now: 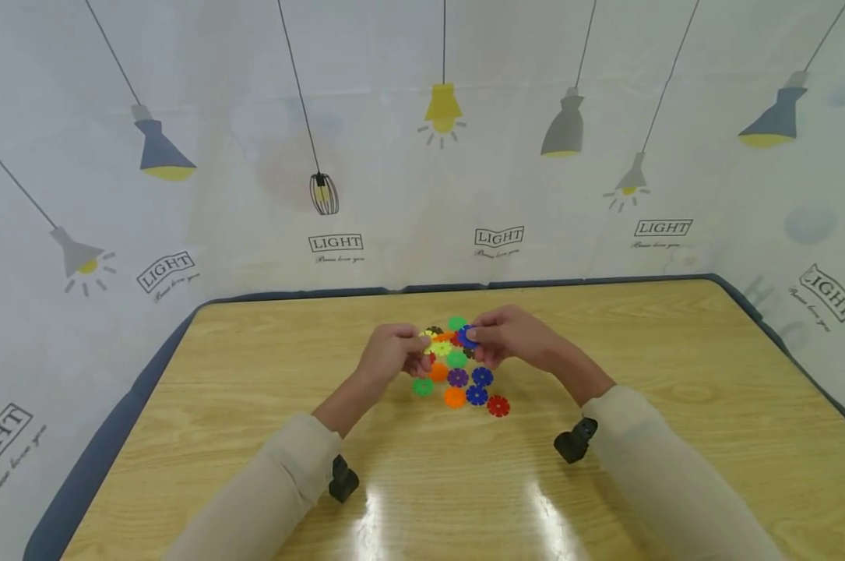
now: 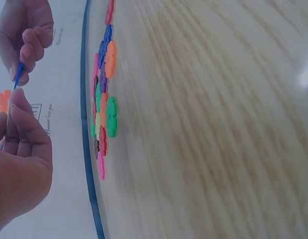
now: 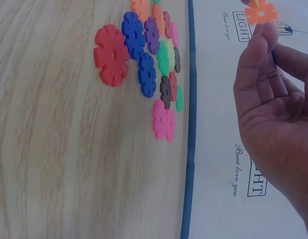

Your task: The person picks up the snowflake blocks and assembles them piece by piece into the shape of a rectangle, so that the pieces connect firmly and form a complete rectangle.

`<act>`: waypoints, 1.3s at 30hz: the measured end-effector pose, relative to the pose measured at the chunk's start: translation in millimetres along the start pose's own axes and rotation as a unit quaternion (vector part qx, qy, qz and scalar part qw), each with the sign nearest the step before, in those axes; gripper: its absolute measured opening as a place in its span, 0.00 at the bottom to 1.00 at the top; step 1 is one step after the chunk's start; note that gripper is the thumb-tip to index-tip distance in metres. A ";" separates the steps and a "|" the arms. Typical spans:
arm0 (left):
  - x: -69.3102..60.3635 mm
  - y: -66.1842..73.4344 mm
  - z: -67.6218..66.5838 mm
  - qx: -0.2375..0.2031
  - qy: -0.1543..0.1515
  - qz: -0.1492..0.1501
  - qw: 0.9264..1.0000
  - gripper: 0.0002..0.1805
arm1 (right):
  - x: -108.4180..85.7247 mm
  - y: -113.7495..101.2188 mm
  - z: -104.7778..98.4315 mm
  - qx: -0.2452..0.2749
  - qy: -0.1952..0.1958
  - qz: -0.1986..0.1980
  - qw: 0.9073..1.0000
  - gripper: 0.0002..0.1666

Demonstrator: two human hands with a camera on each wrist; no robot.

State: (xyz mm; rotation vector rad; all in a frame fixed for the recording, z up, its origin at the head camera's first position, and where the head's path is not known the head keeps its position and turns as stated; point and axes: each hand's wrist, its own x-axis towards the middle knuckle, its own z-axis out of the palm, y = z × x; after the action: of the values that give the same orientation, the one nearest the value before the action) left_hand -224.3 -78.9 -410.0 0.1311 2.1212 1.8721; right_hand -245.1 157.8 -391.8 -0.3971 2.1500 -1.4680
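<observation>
Above the table, my left hand [image 1: 392,349] pinches a yellow notched plastic disc [image 1: 427,341] between thumb and fingers. An orange notched disc [image 3: 261,12] stands edge-on between both hands and seems joined to the yellow one. My right hand [image 1: 516,336] pinches a blue notched disc [image 1: 467,336] close to the orange disc; whether these two touch, I cannot tell. In the left wrist view the blue disc [image 2: 18,72] appears as a thin edge at the right fingertips. Fingers partly hide the held discs.
Loose notched discs lie below the hands, among them a red disc [image 1: 498,406], a purple disc [image 1: 457,378], a green disc [image 1: 423,387] and a pink disc [image 3: 162,119]. The wooden table [image 1: 254,436] ends at a dark edge before a lamp-printed backdrop [image 1: 394,156].
</observation>
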 end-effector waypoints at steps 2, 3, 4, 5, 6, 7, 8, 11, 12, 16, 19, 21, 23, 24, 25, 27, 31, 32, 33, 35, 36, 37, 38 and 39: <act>-0.3 0.3 -0.2 0.003 -0.004 -0.001 1.000 0.14 | 0.4 -1.4 1.2 0.001 0.000 0.001 1.000 0.17; -0.7 0.6 -0.3 0.005 -0.006 -0.001 1.000 0.14 | 0.7 -1.9 1.7 0.001 -0.002 0.002 1.000 0.17; -1.1 0.9 -0.5 0.006 -0.007 -0.002 1.000 0.14 | 1.0 -2.2 2.1 0.001 -0.004 0.001 1.000 0.16; -1.4 1.3 -0.9 0.007 -0.008 -0.003 1.000 0.14 | 1.4 -2.7 2.7 0.001 -0.007 0.001 1.000 0.17; -1.6 1.7 -1.2 0.010 -0.010 -0.002 1.000 0.14 | 1.8 -3.2 3.2 -0.001 -0.010 0.000 1.000 0.17; -1.9 2.0 -1.6 0.013 -0.011 -0.002 1.000 0.14 | 2.1 -3.8 3.6 -0.004 -0.014 -0.003 1.000 0.17; -2.1 2.3 -1.9 0.017 -0.013 0.000 1.000 0.14 | 2.5 -4.5 4.1 -0.005 -0.018 -0.004 1.000 0.18; -2.6 2.8 -2.9 0.029 -0.020 0.004 0.999 0.15 | 2.7 -6.7 5.7 -0.014 -0.023 -0.010 1.000 0.20; -2.6 2.7 -3.1 0.033 -0.022 0.005 0.999 0.16 | 2.6 -7.3 6.1 -0.018 -0.023 -0.011 1.000 0.20; -2.5 0.7 -3.8 0.046 -0.034 0.010 0.998 0.15 | 1.8 -8.7 7.8 -0.030 -0.024 -0.011 0.999 0.17; -2.5 -0.8 -4.6 0.048 -0.037 0.017 0.998 0.14 | 1.0 -10.6 9.2 -0.042 -0.021 -0.017 0.999 0.15; -2.7 -0.9 -5.0 0.048 -0.036 0.022 0.998 0.14 | 0.6 -12.1 10.3 -0.049 -0.018 -0.022 0.998 0.15; -2.5 -1.0 -5.6 0.047 -0.038 0.026 0.998 0.14 | 0.2 -13.4 11.2 -0.053 -0.013 -0.020 0.998 0.15; -2.2 -0.8 -5.6 0.047 -0.041 0.027 0.998 0.13 | -0.2 -14.2 11.8 -0.054 -0.010 -0.019 0.998 0.15; -1.8 -0.9 -5.7 0.049 -0.044 0.029 0.997 0.13 | -0.3 -14.6 12.2 -0.055 -0.008 -0.018 0.998 0.16; 0.0 -0.8 -5.8 0.052 -0.048 0.029 0.997 0.14 | -1.0 -15.4 13.1 -0.055 -0.005 -0.017 0.998 0.17; 1.8 1.2 -6.3 0.056 -0.049 0.017 0.997 0.13 | -2.3 -16.1 13.8 -0.057 -0.003 -0.015 0.998 0.16; 1.7 2.0 -6.5 0.053 -0.049 0.010 0.997 0.13 | -2.6 -16.4 13.7 -0.060 -0.004 -0.015 0.998 0.16; 1.6 2.5 -6.7 0.049 -0.051 0.005 0.997 0.13 | -2.7 -16.4 13.1 -0.062 -0.005 -0.015 0.998 0.16; 0.5 4.3 -6.9 0.038 -0.055 -0.006 0.998 0.12 | -2.8 -17.1 11.8 -0.066 -0.007 -0.014 0.998 0.16; -0.4 5.2 -6.9 0.031 -0.058 -0.010 0.998 0.13 | -2.8 -17.4 10.9 -0.068 -0.008 -0.013 0.998 0.16; -1.3 5.8 -7.0 0.026 -0.062 -0.013 0.998 0.14 | -2.7 -18.0 10.4 -0.070 -0.008 -0.012 0.997 0.17; -2.2 6.2 -7.1 0.018 -0.065 -0.018 0.998 0.15 | -2.6 -18.6 9.9 -0.069 -0.009 -0.010 0.998 0.16; -3.1 6.5 -7.2 0.012 -0.069 -0.022 0.997 0.16 | -2.5 -18.8 9.3 -0.068 -0.010 -0.009 0.998 0.16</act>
State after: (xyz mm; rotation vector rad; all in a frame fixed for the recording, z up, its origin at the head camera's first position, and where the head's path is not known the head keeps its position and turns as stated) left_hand -224.3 -85.6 -402.4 0.2106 2.0387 1.7598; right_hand -238.7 144.7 -376.5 -0.4778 2.2434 -1.3246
